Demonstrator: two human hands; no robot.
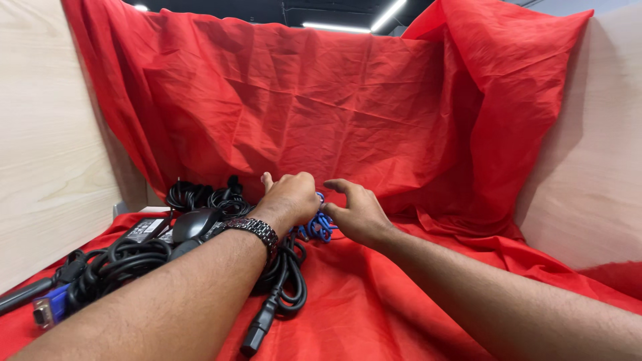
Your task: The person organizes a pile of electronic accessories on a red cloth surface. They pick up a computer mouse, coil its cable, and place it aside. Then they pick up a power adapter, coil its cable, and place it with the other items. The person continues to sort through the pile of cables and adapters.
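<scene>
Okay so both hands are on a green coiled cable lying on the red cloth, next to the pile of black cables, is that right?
Not quite: the coiled cable is blue, not green. The head view shows the left hand and the right hand both on it, over the red cloth, beside the pile of black cables.

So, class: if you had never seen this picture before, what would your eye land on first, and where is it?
First, the creased red cloth draped over the back and spread across the surface. Next, the two hands meeting at the centre: the left hand, with a dark beaded bracelet at its wrist, and the right hand, both on a blue cable bundle. To the left lies a tangle of black cables.
</scene>
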